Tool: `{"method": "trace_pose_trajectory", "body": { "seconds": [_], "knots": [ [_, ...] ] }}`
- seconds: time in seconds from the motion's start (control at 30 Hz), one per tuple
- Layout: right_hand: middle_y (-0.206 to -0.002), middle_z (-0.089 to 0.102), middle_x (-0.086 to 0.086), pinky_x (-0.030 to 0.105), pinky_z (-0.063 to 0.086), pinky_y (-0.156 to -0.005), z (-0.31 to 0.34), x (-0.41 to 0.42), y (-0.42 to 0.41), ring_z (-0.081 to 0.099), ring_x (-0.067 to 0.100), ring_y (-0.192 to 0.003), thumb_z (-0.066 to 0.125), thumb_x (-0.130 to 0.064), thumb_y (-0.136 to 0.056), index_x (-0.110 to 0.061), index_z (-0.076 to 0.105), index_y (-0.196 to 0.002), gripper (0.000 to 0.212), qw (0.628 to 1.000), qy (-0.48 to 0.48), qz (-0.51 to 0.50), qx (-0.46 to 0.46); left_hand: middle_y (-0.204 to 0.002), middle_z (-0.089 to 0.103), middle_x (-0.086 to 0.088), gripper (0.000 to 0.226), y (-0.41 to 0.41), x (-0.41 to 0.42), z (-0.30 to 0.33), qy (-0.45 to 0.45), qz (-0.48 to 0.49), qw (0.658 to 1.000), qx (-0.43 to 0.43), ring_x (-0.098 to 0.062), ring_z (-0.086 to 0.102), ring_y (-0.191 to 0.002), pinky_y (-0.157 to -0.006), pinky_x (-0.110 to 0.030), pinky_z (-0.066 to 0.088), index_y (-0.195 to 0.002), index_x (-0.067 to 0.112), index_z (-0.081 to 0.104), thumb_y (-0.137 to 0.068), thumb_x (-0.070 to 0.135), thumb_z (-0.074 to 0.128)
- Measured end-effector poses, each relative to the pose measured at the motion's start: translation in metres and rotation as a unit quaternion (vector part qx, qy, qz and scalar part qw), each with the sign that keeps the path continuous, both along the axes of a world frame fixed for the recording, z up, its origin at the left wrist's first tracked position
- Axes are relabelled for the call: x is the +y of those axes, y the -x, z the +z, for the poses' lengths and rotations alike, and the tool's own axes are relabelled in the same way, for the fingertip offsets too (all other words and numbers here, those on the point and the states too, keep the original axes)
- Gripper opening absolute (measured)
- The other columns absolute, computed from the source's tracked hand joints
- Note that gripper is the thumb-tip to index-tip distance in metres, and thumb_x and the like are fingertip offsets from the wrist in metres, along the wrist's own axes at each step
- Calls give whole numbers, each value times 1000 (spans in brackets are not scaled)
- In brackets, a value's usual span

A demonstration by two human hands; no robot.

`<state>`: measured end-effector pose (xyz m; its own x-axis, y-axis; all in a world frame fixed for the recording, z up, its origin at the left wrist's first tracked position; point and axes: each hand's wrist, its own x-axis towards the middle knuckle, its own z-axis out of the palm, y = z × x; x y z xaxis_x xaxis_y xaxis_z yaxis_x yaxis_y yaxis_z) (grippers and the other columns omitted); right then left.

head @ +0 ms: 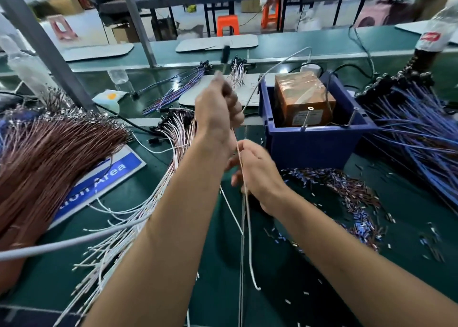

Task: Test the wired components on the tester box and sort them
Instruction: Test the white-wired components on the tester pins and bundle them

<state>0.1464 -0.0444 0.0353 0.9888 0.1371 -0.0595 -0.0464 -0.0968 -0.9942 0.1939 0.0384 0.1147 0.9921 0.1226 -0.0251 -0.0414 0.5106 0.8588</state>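
My left hand [218, 111] is raised over the middle of the bench, fingers closed on a wired component [226, 54] whose dark head sticks up, blurred. Its thin white leads [246, 202] hang down toward me. My right hand [257, 175] sits lower and pinches those leads. The tester box [303, 98], wrapped in brown tape, stands in a blue bin [314, 143] just right of my hands, with metal pins at its front rim. A fan of white-wired components [173, 133] lies left of my arms.
A thick brown wire bundle [49, 153] covers the left side over a blue sign [104, 180]. Blue-wired components [416, 133] pile up at the right. Small cut sleeves [352, 195] litter the green mat. Sorted bundles [181, 88] lie farther back, and a bottle [436, 36] stands far right.
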Motion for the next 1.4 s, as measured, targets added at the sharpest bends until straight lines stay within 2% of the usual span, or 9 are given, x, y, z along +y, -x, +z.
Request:
{"method": "trace_pose_trajectory", "body": {
  "seconds": [0.23,0.47,0.6,0.7,0.9,1.0,1.1,1.23,1.4],
  "knots": [
    [-107,74,14,32,25,-48,29,-55,18,59,16,-60,54,2,-102,-24,53,-141,47,943,-272,138,-135,-55,30,7,46,6,-4,25,286,-25,957,32,-7,20,-41,-36,-18,15,-66,18,44,-109,34,37],
    [-93,79,12,23,41,-40,23,-102,23,63,17,-59,70,-2,-95,-6,73,-114,20,966,-136,-32,-217,-58,28,6,43,37,-42,-15,318,-36,945,72,-10,21,-52,-51,-22,19,-66,19,42,-108,31,39],
    [-85,78,14,23,42,-37,12,-133,26,60,18,-48,65,-6,-100,-1,75,-106,13,971,-113,-64,-201,-54,26,6,45,59,-56,-35,190,-45,980,-37,-10,20,-49,-45,-23,25,-65,19,42,-109,27,39],
    [-78,76,13,24,43,-37,7,-152,27,58,19,-45,69,-11,-99,0,76,-100,13,974,-67,-70,-202,-58,33,5,34,73,-74,-55,-71,-2,986,-150,-11,28,-50,-49,-26,30,-70,19,45,-104,19,52],
    [-55,67,4,25,43,-36,-10,-172,25,54,18,-38,73,-6,-95,-6,75,-84,11,977,-17,-84,-198,-91,56,2,25,70,-95,-91,-500,59,806,-309,-9,51,-79,-71,-12,38,-96,14,58,-83,1,74],
    [-52,64,11,26,41,-35,-19,-177,23,51,26,-37,73,-9,-95,-11,77,-83,12,978,-7,-85,-192,-93,61,5,23,66,-93,-104,-536,42,777,-327,-5,54,-82,-75,-12,37,-104,12,61,-87,5,74],
    [-56,67,12,26,41,-34,-25,-176,22,53,26,-37,76,-12,-94,-11,79,-85,9,976,7,-78,-202,-83,65,15,20,66,-87,-114,-513,-7,806,-295,2,59,-70,-66,-15,42,-108,14,63,-92,11,74],
    [-62,69,20,27,42,-34,-30,-178,20,52,30,-39,78,-15,-93,-14,79,-84,9,978,1,-82,-193,-76,69,4,11,64,-84,-119,-460,-30,846,-268,-18,64,-66,-61,-37,52,-92,12,68,-92,16,78],
    [-59,69,12,25,41,-33,-31,-180,21,54,22,-36,82,-26,-89,-14,76,-77,18,975,5,-105,-195,-76,73,4,8,64,-85,-118,-423,-54,878,-219,-9,66,-67,-64,-27,51,-88,13,73,-88,9,80]
  ]
}}
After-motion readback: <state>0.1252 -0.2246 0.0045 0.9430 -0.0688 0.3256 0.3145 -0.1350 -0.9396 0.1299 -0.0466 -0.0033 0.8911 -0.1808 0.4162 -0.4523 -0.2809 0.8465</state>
